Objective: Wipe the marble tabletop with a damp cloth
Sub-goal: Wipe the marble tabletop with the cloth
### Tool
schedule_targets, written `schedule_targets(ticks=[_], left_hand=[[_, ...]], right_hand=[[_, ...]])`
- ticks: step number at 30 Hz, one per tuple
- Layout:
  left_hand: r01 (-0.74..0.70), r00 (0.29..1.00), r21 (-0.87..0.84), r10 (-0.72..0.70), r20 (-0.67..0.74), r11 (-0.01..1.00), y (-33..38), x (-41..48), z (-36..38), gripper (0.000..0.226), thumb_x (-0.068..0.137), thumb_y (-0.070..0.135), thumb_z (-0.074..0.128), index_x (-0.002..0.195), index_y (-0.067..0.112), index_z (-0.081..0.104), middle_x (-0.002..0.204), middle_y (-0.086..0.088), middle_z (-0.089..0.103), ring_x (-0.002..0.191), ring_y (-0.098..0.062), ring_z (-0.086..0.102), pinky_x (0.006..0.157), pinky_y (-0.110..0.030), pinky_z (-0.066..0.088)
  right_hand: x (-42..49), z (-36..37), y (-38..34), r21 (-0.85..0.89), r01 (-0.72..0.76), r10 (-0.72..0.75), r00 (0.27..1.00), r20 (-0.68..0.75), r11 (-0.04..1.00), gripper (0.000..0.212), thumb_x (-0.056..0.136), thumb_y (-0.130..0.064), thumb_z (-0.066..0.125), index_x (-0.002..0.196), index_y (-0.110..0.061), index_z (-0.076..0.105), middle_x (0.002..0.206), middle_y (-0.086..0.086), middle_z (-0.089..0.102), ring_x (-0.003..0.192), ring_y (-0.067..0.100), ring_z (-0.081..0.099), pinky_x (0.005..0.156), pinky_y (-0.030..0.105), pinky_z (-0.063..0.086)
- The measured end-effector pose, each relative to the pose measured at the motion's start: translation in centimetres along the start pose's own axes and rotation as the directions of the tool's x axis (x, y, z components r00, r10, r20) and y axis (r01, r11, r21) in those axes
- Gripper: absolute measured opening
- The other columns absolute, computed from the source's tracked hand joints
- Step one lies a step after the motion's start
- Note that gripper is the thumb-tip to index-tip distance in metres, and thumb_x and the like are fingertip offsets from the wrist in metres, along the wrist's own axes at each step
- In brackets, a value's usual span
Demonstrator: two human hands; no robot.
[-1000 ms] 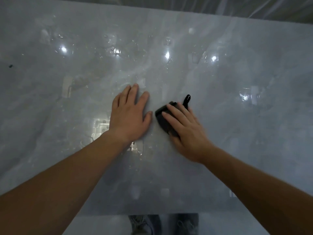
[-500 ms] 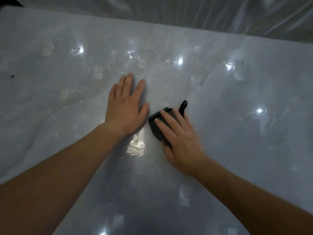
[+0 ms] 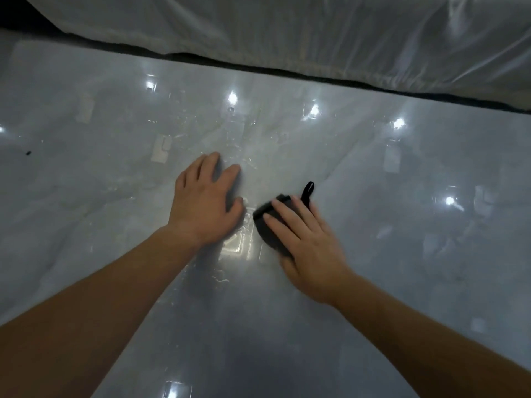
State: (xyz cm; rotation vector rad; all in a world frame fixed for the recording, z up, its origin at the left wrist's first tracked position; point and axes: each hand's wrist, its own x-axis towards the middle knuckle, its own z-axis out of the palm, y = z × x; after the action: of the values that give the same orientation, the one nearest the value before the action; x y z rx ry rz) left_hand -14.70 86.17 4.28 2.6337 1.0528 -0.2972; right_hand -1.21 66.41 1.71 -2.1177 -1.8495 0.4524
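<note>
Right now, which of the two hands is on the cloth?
The right hand: its straight fingers press on the dark cloth. The left hand lies flat on the bare marble tabletop just beside it.

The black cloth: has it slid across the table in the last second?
No, not noticeably. Only the camera tilted up; measured against the dark speck, the black cloth sits about where it did, beside the left hand.

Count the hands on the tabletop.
2. The left hand lies flat on the marble tabletop; the right hand, just right of it, presses the dark cloth. Nothing looks hidden.
</note>
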Motion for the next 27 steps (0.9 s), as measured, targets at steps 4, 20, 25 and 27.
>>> schedule_targets(ticks=[4, 20, 25, 27], left_hand=[[0.01, 1.0, -0.022, -0.01, 0.003, 1.0, 0.2, 0.1, -0.3, 0.063, 0.083, 0.053, 0.043, 0.142, 0.029, 0.047, 0.156, -0.015, 0.033, 0.145, -0.038, 0.027, 0.114, -0.055, 0.026], [0.021, 1.0, -0.054, -0.021, 0.002, 0.998, -0.6, 3.8, -2.3, 0.067, 0.087, 0.061, 0.043, 0.148, 0.033, 0.036, 0.158, -0.011, 0.028, 0.148, -0.034, 0.022, 0.118, -0.052, 0.02], [0.029, 0.998, -0.013, -0.028, 0.061, 0.999, -1.3, 6.8, -2.5, 0.069, 0.094, 0.059, 0.046, 0.155, 0.037, 0.023, 0.169, -0.009, 0.004, 0.155, -0.034, 0.0, 0.123, -0.055, 0.008], [0.024, 0.997, -0.007, -0.024, 0.067, 1.0, -1.3, 7.0, -2.4, 0.067, 0.093, 0.06, 0.047, 0.152, 0.037, 0.026, 0.168, -0.009, 0.008, 0.154, -0.036, 0.004, 0.122, -0.056, 0.011]], right_hand=[[2.4, -2.0, 5.5, 0.025, -0.123, 0.125, 0.987, -0.103, 0.992, 0.064, 0.086, -0.02, 0.057, 0.148, -0.012, 0.047, 0.157, 0.013, 0.041, 0.149, 0.036, 0.03, 0.122, 0.057, 0.021], [9.0, -3.8, 8.4, 0.043, -0.227, 0.231, 0.968, -0.094, 0.973, 0.064, 0.092, -0.028, 0.048, 0.154, -0.018, 0.038, 0.163, 0.01, 0.032, 0.153, 0.034, 0.022, 0.123, 0.057, 0.019], [13.3, -3.7, 7.4, 0.05, -0.429, 0.43, 0.885, -0.177, 0.902, 0.066, 0.09, -0.033, 0.038, 0.155, -0.019, 0.035, 0.163, 0.009, 0.03, 0.153, 0.037, 0.019, 0.124, 0.057, 0.016], [12.5, -2.7, 5.1, 0.029, -0.277, 0.279, 0.953, -0.116, 0.96, 0.068, 0.087, -0.035, 0.037, 0.154, -0.019, 0.037, 0.162, 0.007, 0.032, 0.153, 0.036, 0.02, 0.123, 0.057, 0.017]])
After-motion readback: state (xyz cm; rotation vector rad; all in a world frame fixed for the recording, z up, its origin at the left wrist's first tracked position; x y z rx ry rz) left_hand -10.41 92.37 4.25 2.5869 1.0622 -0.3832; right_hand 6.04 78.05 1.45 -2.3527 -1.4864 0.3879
